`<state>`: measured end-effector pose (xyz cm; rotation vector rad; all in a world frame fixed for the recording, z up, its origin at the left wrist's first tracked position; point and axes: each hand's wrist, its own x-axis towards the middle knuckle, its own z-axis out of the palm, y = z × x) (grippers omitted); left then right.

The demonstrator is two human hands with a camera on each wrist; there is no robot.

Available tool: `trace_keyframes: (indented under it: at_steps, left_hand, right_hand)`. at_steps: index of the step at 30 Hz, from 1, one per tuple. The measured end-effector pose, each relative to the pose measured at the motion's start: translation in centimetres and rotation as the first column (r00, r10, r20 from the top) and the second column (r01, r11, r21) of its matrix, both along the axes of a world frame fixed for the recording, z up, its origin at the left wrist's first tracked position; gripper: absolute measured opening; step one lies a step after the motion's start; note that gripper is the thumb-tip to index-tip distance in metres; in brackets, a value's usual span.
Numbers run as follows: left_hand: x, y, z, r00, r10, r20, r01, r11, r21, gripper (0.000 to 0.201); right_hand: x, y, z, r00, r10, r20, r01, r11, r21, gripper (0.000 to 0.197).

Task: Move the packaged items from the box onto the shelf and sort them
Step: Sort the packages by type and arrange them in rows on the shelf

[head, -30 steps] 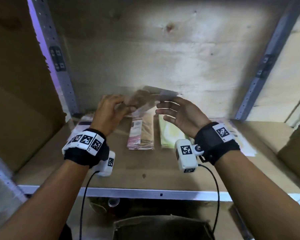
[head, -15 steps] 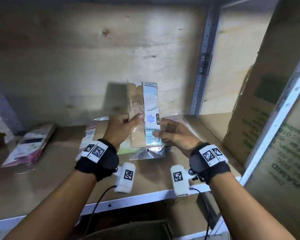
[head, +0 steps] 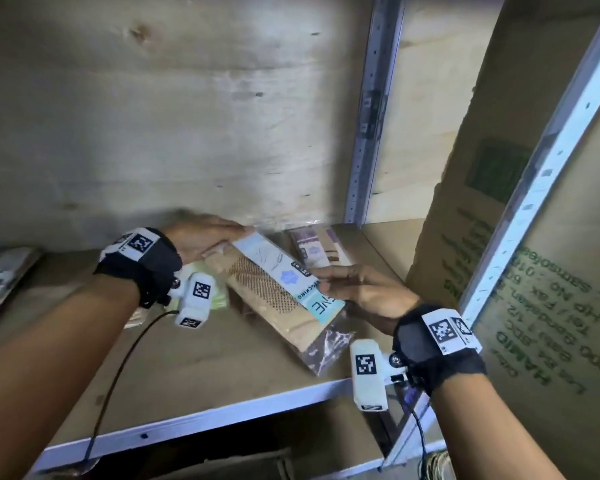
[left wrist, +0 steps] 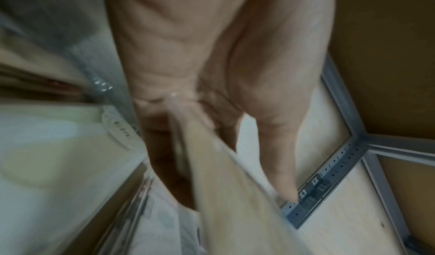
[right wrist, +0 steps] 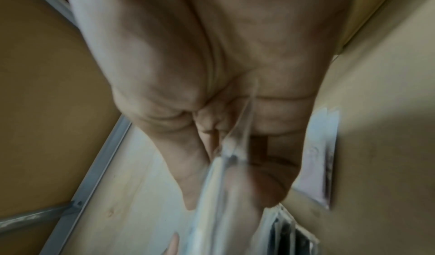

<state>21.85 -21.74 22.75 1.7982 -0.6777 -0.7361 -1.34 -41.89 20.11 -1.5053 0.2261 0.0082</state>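
Observation:
A flat stocking packet (head: 274, 289), beige with a pale blue label strip, hangs tilted just above the wooden shelf (head: 194, 368). My left hand (head: 205, 237) holds its far end and my right hand (head: 354, 289) holds its near right edge. The left wrist view shows the packet (left wrist: 226, 184) caught between my thumb and fingers. In the right wrist view the packet's clear edge (right wrist: 226, 175) sits pinched in my fingers. A purple-labelled packet (head: 309, 252) lies on the shelf behind it, and a greenish packet (head: 215, 296) lies under my left wrist.
More packets (head: 0, 278) lie at the shelf's far left. A metal upright (head: 371, 116) stands at the back right, and a large printed cardboard box (head: 551, 271) fills the right side. Plywood backs the shelf. Another box top (head: 222, 469) shows below the shelf edge.
The packet has gone from upright in both hands to tilted low over the shelf, toward the right. My left hand shifted to its far end; the view swung further right.

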Motion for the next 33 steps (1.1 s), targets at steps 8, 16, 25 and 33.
trace_keyframes:
  at_steps: [8, 16, 25, 33]
  left_hand:
    - [1.4, 1.5, -2.1, 0.987, -0.006, -0.161, -0.018, 0.989, -0.147, 0.034]
    - [1.0, 3.6, -2.6, 0.959, 0.147, -0.242, -0.184, 0.973, -0.138, 0.056]
    - [-3.7, 1.9, -2.9, 0.836, 0.34, -0.431, -0.496, 0.804, -0.328, 0.014]
    - [-12.3, -4.1, -5.3, 0.805, 0.395, -0.442, -0.566, 0.737, -0.371, 0.026]
  right_hand:
    - [-0.3, -1.9, -1.4, 0.969, -0.248, 0.02, 0.238, 0.947, 0.216, 0.01]
    - [0.1, -2.0, -2.0, 0.976, -0.215, 0.036, 0.203, 0.957, 0.207, 0.021]
    - [0.6, -1.9, -2.1, 0.933, -0.36, 0.023, 0.335, 0.887, 0.317, 0.046]
    - [1.9, -0.8, -2.4, 0.947, -0.309, 0.087, 0.281, 0.929, 0.24, 0.019]
